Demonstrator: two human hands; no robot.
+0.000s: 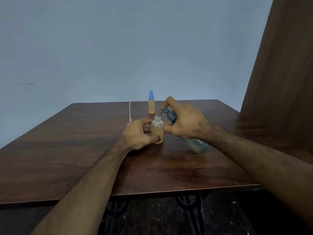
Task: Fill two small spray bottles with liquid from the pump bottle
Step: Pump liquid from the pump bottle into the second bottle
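Head view: I look down over a dark wooden desk (67, 150) with both forearms reaching in from the near edge.
Left hand (137, 134): I see its fingers and thumb curled round the open spray bottle (157, 128), steadying it upright on the desk.
Open spray bottle: uncapped, neck bare, standing near the middle of the desk, filled most of the way with pale orange liquid.
Right hand (184, 122): wrapped round the upper body of the pump bottle (194, 144), with the forefinger bent over the top of the pump head (166, 111).
Pump bottle: grey-blue and see-through, tilted, its base towards me and to the right, and its top leaning towards the open spray bottle; I cannot tell whether the base touches the desk.
Pump spout: pointing down just over the mouth of the open spray bottle; I cannot make out any liquid coming out.
Capped spray bottle (151, 103): upright farther back near the far edge, blue cap on, orange liquid inside, apart from both hands.
White sprayer tube (130, 111): lying on the desk left of the capped spray bottle, behind my left hand.
Background: a plain grey-blue wall (118, 48), with a brown curtain (279, 65) hanging at right.
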